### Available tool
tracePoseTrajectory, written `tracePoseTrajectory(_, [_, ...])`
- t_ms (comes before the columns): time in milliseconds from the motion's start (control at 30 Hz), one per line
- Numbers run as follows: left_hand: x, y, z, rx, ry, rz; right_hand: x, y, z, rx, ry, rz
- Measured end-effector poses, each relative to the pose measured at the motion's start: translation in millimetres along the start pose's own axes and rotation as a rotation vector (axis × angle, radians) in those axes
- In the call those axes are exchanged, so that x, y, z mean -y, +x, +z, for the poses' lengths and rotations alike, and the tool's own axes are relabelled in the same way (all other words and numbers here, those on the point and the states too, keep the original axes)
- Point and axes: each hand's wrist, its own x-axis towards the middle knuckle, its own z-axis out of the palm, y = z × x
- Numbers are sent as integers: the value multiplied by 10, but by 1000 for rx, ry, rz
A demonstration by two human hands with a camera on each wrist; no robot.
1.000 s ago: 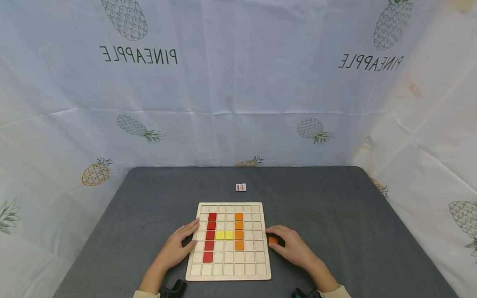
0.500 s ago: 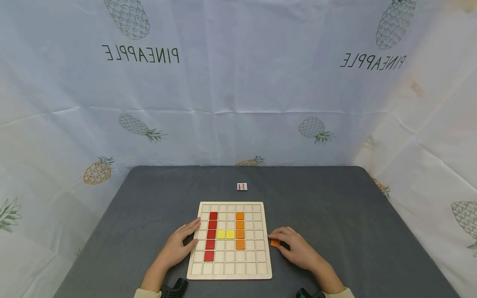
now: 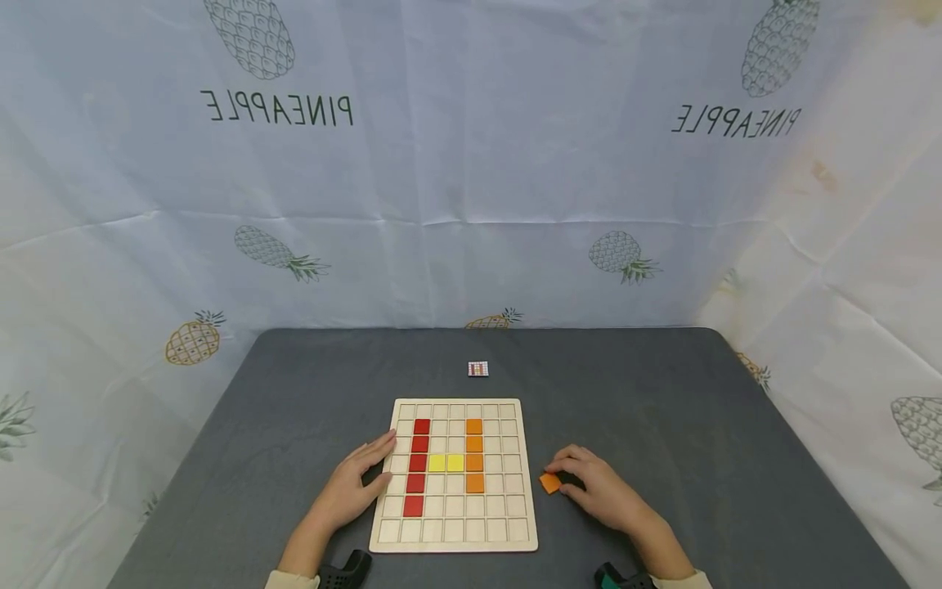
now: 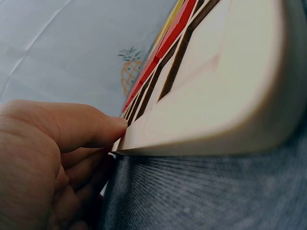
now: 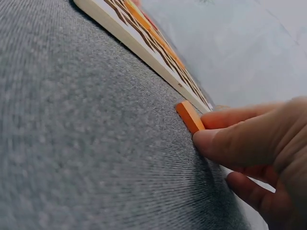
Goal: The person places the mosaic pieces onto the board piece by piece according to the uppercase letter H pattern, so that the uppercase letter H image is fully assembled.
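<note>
A pale wooden grid board [image 3: 499, 532] lies on the dark table, with a column of red tiles [image 3: 415, 463], a pair of yellow tiles [image 3: 446, 463] and a column of orange tiles [image 3: 474, 462] set in its squares. My left hand [image 3: 356, 483] rests along the board's left edge. In the left wrist view its thumb [image 4: 96, 127] touches the board's rim. Right of the board, my right hand [image 3: 599, 488] pinches a loose orange tile [image 3: 549, 483] between thumb and finger. In the right wrist view, this tile [image 5: 189, 116] is close over the table, tilted, apart from the board.
A small card with a coloured grid pattern [image 3: 477, 369] lies behind the board. Dark cloth [image 3: 662, 393] covers the table. A pale curtain printed with pineapples [image 3: 471, 164] hangs behind the table's far edge and along the sides.
My right hand has moved to the right, away from the board, with the orange tile, which shows more now and has turned slightly. The left hand stays at the board's edge.
</note>
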Motion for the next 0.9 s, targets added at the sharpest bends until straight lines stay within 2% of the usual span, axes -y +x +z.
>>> tracePoseTrajectory(200, [12,-4,6,9,8,-17,49,25,68,-131,-24,47])
tracePoseTrajectory(333, [16,-2,6,14,-5,-25,154,68,153,-197,8,15])
tracePoseTrajectory(500, [14,1,12,16,-8,-22,323,118,277,-172,62,-74])
tracePoseTrajectory(733, [14,0,6,3,-7,-3,502,180,419,-112,110,-120])
tracePoseTrajectory(900, [11,-2,8,-10,-1,15,561,233,498,-108,88,-155])
